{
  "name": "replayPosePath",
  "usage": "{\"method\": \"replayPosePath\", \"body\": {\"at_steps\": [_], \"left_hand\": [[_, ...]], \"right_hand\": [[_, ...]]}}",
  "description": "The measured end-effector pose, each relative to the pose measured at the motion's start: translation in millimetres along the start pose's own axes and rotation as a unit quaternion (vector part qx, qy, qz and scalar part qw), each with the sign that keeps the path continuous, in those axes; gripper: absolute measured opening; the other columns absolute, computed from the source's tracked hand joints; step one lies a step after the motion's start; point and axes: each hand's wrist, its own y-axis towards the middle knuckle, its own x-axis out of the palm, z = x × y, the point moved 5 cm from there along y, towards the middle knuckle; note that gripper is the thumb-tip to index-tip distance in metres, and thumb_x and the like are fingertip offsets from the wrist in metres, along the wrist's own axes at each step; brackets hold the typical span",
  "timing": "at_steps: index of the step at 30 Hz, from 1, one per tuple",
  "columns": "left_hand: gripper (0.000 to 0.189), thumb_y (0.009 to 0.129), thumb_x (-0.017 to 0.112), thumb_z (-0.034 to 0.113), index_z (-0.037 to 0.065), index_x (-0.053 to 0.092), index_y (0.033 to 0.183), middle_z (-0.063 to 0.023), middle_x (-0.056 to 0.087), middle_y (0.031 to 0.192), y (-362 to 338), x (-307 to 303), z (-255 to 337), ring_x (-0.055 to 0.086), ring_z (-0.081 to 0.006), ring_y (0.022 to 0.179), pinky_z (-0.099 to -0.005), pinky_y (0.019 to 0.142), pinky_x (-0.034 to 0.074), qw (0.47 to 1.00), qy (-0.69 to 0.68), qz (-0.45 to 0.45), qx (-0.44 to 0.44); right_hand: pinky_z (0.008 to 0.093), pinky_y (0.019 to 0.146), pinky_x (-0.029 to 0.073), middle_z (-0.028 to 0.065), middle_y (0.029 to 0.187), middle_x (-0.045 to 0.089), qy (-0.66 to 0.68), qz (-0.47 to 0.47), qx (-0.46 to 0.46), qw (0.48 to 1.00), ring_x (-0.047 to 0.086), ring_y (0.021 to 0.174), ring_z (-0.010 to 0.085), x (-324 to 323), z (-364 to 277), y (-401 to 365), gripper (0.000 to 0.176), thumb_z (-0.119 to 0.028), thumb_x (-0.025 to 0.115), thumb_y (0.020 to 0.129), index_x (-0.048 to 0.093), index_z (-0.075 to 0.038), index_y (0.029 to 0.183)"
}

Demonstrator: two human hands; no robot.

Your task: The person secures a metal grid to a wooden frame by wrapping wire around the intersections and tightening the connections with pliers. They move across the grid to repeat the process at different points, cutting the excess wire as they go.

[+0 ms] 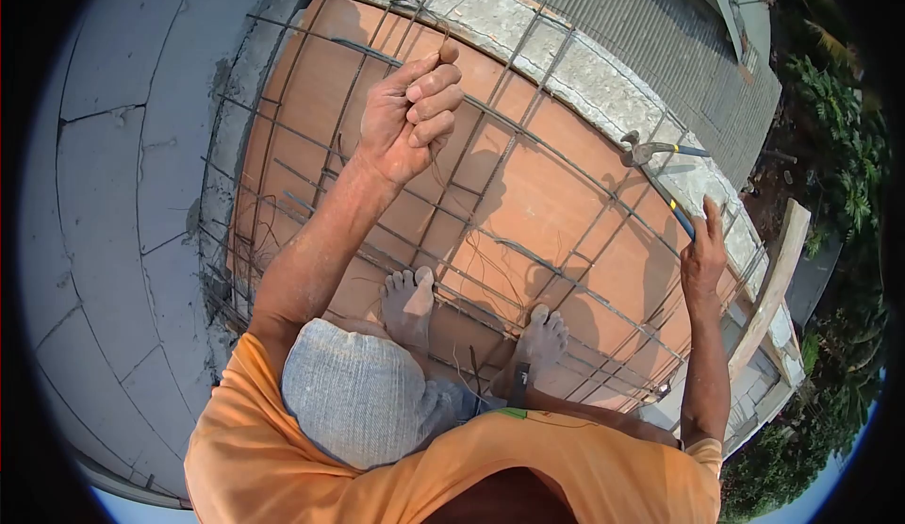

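My left hand (410, 114) is raised above the rebar grid (517, 130), fingers curled closed, thumb and forefinger pinched on a thin tie wire. A short end of it pokes up past the fingertips, and a thin strand hangs below the hand. At the right, my right hand (705, 255) grips one blue-and-yellow handle of a pair of pincers (639, 154). Their handles are spread wide, with the second handle pointing right over the concrete edge. The metal head is near the grid's far right side.
Orange-brown panels (547, 199) lie under the bars, with my bare feet (542, 340) among them. Loose tie wires (481, 270) are scattered there. A rough concrete edge (589, 86) borders the grid, beside a corrugated roof (650, 29). A wooden plank (773, 284) juts at right; grey slabs (123, 175) lie left.
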Motion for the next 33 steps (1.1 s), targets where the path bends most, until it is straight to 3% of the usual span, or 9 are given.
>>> {"method": "replayPosePath", "body": {"at_steps": [15,19,20,23,24,25,30,32,33], "left_hand": [[0.03,0.104,0.034,0.012,-0.006,0.053,0.119,-0.0012,0.039,0.068,-7.3,-30.5,28.0,0.034,-0.0096,0.054,-0.023,0.039,0.029,0.996,0.09,-0.02,-0.002],[0.033,0.105,0.03,0.014,-0.007,0.049,0.122,-0.0022,0.038,0.07,-0.5,-23.9,21.8,0.033,-0.0107,0.055,-0.0242,0.04,0.028,0.992,0.124,-0.028,-0.011],[0.033,0.105,0.03,0.014,-0.007,0.049,0.122,-0.0022,0.038,0.07,1.9,-20.2,17.9,0.033,-0.0107,0.055,-0.0242,0.04,0.028,0.991,0.127,-0.028,-0.011],[0.032,0.105,0.031,0.015,-0.005,0.05,0.121,-0.0013,0.038,0.069,12.7,-1.2,-5.0,0.033,-0.01,0.055,-0.0239,0.04,0.029,0.985,0.161,-0.059,-0.038],[0.032,0.105,0.031,0.015,-0.005,0.05,0.122,-0.0009,0.038,0.069,17.4,6.9,-11.0,0.033,-0.0097,0.055,-0.0237,0.041,0.029,0.978,0.194,-0.075,-0.024],[0.032,0.105,0.031,0.015,-0.004,0.05,0.122,-0.0005,0.038,0.069,19.9,14.7,-17.2,0.033,-0.0094,0.055,-0.0235,0.041,0.03,0.97,0.224,-0.091,-0.01],[0.027,0.104,0.035,0.014,-0.001,0.053,0.116,0.0016,0.037,0.067,14.3,43.8,-10.3,0.033,-0.0075,0.053,-0.0217,0.039,0.033,0.962,0.256,-0.045,0.076],[0.027,0.103,0.035,0.014,-0.002,0.052,0.117,0.0011,0.037,0.067,13.1,48.8,8.9,0.033,-0.0079,0.053,-0.0224,0.039,0.032,0.966,0.234,-0.054,0.099],[0.026,0.103,0.035,0.013,-0.003,0.051,0.117,0.0007,0.037,0.067,9.9,51.5,22.0,0.032,-0.0083,0.053,-0.0232,0.039,0.031,0.968,0.213,-0.053,0.12]], "right_hand": [[0.0511,0.109,0.035,0.0148,0.141,0.044,-0.164,-0.253,-0.039,0.953,0.042,0.132,0.0319,36.2,-24.0,7.2,0.062,-0.005,0.07,0.074,0.048,-0.007,0.132],[0.0456,0.11,0.036,0.0158,0.143,0.044,-0.084,-0.41,0.017,0.908,0.042,0.134,0.0321,2.3,-57.7,40.6,0.074,-0.027,0.078,0.076,0.044,-0.005,0.138],[0.0435,0.109,0.038,0.0182,0.142,0.044,0.168,-0.395,0.127,0.894,0.042,0.134,0.0318,6.4,-69.7,51.6,0.075,-0.032,0.075,0.08,0.041,-0.002,0.14],[0.04,0.107,0.041,0.0275,0.141,0.041,0.548,-0.394,0.148,0.723,0.043,0.133,0.0331,17.7,-168.7,63.3,0.085,-0.044,0.067,0.089,0.028,0.006,0.145],[0.0492,0.105,0.042,0.0391,0.134,0.042,0.604,-0.403,0.157,0.669,0.043,0.13,0.0453,26.3,-207.4,53.1,0.114,-0.067,0.067,0.077,0.022,0.014,0.143],[0.0416,0.109,0.039,0.0314,0.139,0.04,0.587,-0.465,0.111,0.653,0.043,0.132,0.0377,34.0,-237.3,36.9,0.1,-0.049,0.07,0.084,0.017,0.008,0.147],[0.0386,0.091,0.05,0.0241,0.114,0.058,0.618,-0.544,0.16,0.545,0.058,0.107,0.0322,60.6,-278.4,-33.2,0.093,-0.048,0.074,0.082,0.029,0.009,0.139],[0.0367,0.078,0.051,0.0182,0.097,0.062,0.799,-0.487,0.138,0.324,0.061,0.087,0.0246,65.3,-266.0,-51.4,0.069,-0.042,0.069,0.089,0.043,0.006,0.13],[0.0367,0.078,0.051,0.0182,0.097,0.062,0.799,-0.487,0.136,0.326,0.061,0.087,0.0246,48.7,-260.5,-38.4,0.069,-0.042,0.069,0.089,0.043,0.006,0.13]]}}
